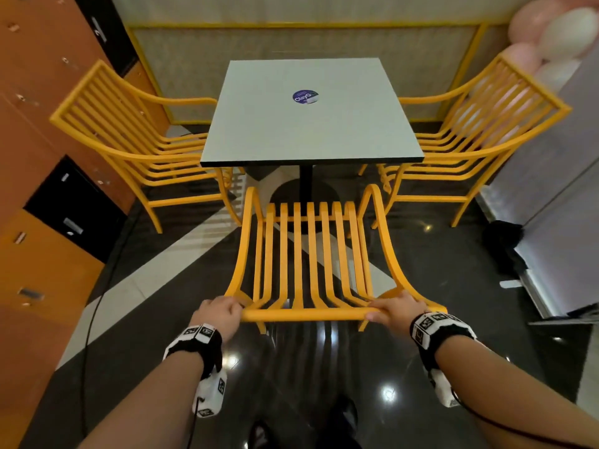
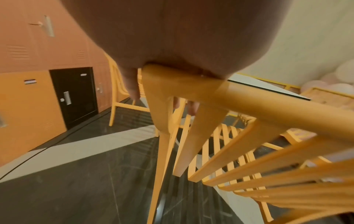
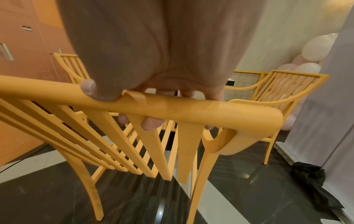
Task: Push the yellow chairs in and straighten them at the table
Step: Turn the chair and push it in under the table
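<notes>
A yellow slatted chair (image 1: 308,254) stands in front of me, facing the square grey table (image 1: 291,131) and set back from it. My left hand (image 1: 220,314) grips the left end of its top rail (image 2: 268,103). My right hand (image 1: 395,307) grips the right end of the same rail (image 3: 191,109), fingers wrapped under it. A second yellow chair (image 1: 129,140) stands at the table's left side, angled. A third yellow chair (image 1: 470,134) stands at the right side, also angled.
Orange and black lockers (image 1: 48,189) line the left wall. A grey panel (image 1: 557,205) and a black umbrella (image 3: 314,181) stand to the right, with pale balloons (image 1: 551,34) behind. A black cable (image 1: 94,303) runs along the glossy dark floor.
</notes>
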